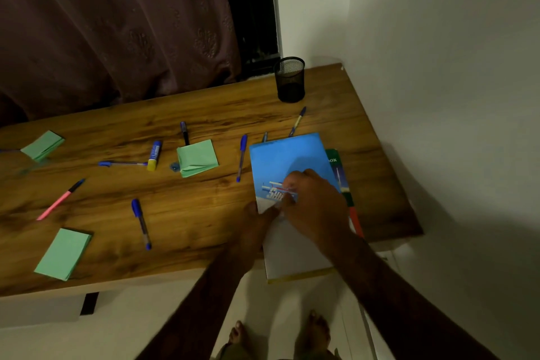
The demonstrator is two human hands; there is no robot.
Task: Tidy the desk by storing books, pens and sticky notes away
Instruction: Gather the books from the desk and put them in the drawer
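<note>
At right end of desk point(204, 114), my left hand point(257, 226) pinches blue book point(287, 158) edge; right hand point(317, 207) curled on cover, grip unclear. Looks stiff, slick: take overhanging end.

The counter point(204, 213) is grained wood with a soft sheen, the pen cup point(290, 79) black wire mesh, the curtain point(117, 23) patterned cloth, the blue book point(287, 161) a smooth paper cover.

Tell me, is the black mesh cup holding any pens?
Apparently empty: the mesh cup stands upright, nothing rising above its rim.
</note>
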